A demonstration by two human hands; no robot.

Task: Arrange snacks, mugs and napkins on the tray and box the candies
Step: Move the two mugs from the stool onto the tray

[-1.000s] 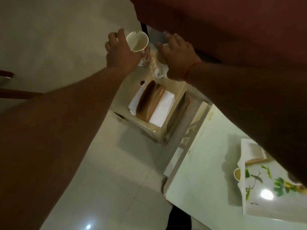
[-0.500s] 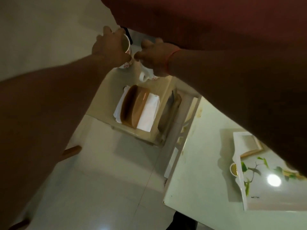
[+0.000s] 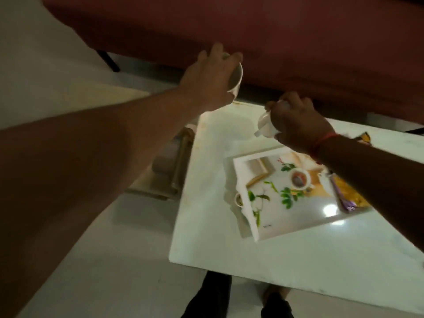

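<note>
A mug [image 3: 235, 75] is being gripped by the curled left hand [image 3: 206, 81], another mug [image 3: 266, 125] by the right hand [image 3: 296, 121]; the tray [image 3: 250, 220] is lying below the fingers. Both should be lowered upright onto bare spots.

dim, motion-blurred view; lamp glare on the glossy tray [image 3: 263, 228].

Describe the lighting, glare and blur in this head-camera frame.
Head view: dim and warm-tinted. A bright lamp reflection glares off the tray, with a fainter one on the white table beside it. The left hand with its mug and the right hand are motion-smeared. Wide-angle distortion swells the near left forearm.
</note>
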